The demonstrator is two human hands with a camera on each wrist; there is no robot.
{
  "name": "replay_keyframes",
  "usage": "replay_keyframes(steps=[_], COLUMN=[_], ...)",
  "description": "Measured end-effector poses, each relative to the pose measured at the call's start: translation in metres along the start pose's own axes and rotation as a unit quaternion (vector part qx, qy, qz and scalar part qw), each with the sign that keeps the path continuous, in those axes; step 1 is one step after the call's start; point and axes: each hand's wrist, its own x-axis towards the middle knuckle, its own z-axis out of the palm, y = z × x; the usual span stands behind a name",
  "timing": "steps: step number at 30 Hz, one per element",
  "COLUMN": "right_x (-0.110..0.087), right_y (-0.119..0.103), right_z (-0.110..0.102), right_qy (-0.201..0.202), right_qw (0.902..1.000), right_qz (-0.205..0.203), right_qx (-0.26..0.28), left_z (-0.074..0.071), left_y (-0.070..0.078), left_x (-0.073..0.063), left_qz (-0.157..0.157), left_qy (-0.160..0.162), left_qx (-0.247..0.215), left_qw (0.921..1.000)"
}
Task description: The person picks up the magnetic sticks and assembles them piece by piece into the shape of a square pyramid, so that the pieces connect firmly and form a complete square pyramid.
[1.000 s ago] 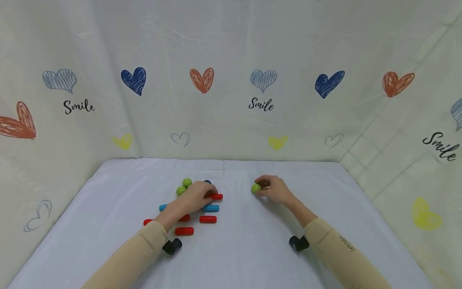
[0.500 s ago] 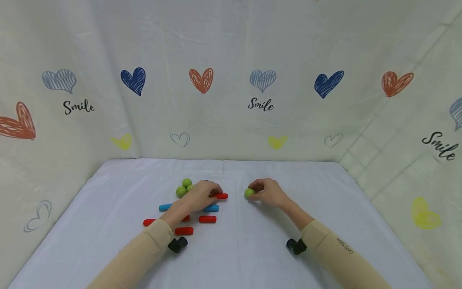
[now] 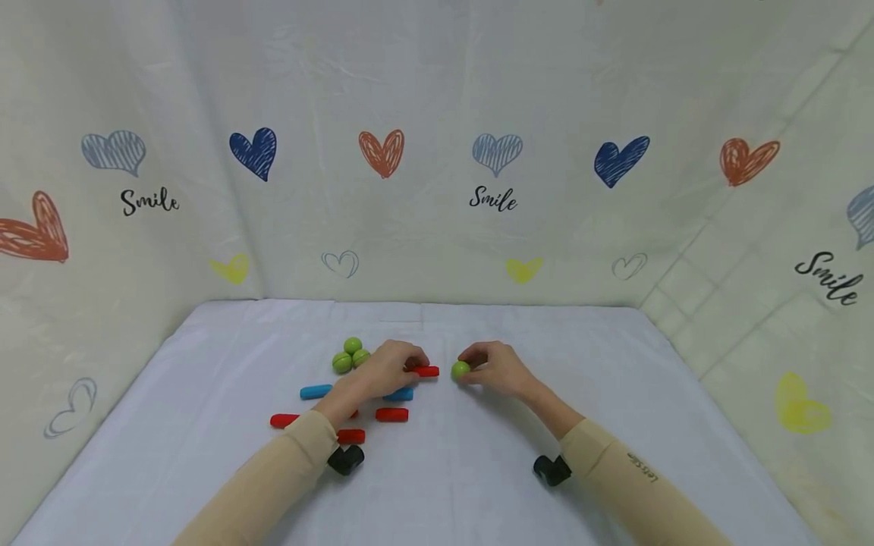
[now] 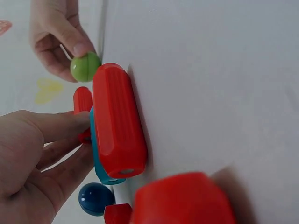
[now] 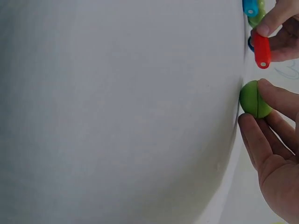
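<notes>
My left hand [image 3: 391, 369] pinches a short red toy rod [image 3: 429, 371] between thumb and fingers, its free end pointing right. In the right wrist view that red rod [image 5: 262, 51] shows a small pale disc at its end. My right hand [image 3: 500, 370] holds a green ball [image 3: 460, 371] with a seam round it, between thumb and fingertips. A small gap separates the ball from the rod's end in the head view. From the left wrist, a dark blue ball [image 4: 96, 199] shows below my left hand; the head view hides it.
Several green balls [image 3: 342, 362] cluster left of my left hand. Nearer lie blue rods [image 3: 316, 391] and red rods [image 3: 392, 415], some partly covered by my left forearm. All lie on a white-clothed table [image 3: 492, 485], backed by a heart-printed curtain [image 3: 437, 227].
My right hand has brought the green ball leftward and slightly nearer. My left hand has shifted a little right with the red rod, so the gap between them has narrowed.
</notes>
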Motion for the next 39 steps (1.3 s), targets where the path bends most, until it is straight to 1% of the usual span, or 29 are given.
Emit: replay_keyframes(steps=[7, 11, 16, 23, 31, 33, 37, 39], right_x=[0.003, 0.004, 0.004, 0.003, 0.001, 0.001, 0.001, 0.001], right_y=[-0.004, -0.007, -0.009, -0.008, -0.007, -0.006, -0.007, -0.007], right_z=[0.006, 0.008, 0.008, 0.008, 0.006, 0.006, 0.005, 0.005], right_qy=[-0.015, -0.012, -0.007, -0.008, 0.0, 0.0, -0.001, -0.003], right_qw=[0.9997, 0.9996, 0.9998, 0.9999, 0.9999, 0.9999, 0.9999, 0.9999], right_qz=[-0.016, -0.025, -0.017, -0.01, -0.003, -0.003, 0.003, 0.008], right_qx=[-0.003, -0.002, -0.01, -0.01, -0.017, -0.017, -0.016, -0.015], left_z=[0.002, 0.003, 0.005, 0.006, 0.006, 0.005, 0.0, -0.002], left_y=[0.003, 0.005, 0.006, 0.003, 0.001, 0.0, -0.001, -0.003], left_x=[0.006, 0.009, 0.01, 0.011, 0.007, 0.005, 0.001, -0.001], left_qz=[0.006, 0.011, 0.005, 0.008, 0.017, 0.014, -0.001, -0.003], left_qy=[-0.005, -0.007, -0.007, -0.006, 0.014, 0.019, 0.032, 0.04], left_qx=[0.009, 0.01, 0.017, 0.013, 0.002, -0.007, -0.025, -0.029], left_qw=[0.9999, 0.9999, 0.9998, 0.9999, 0.9998, 0.9997, 0.9992, 0.9988])
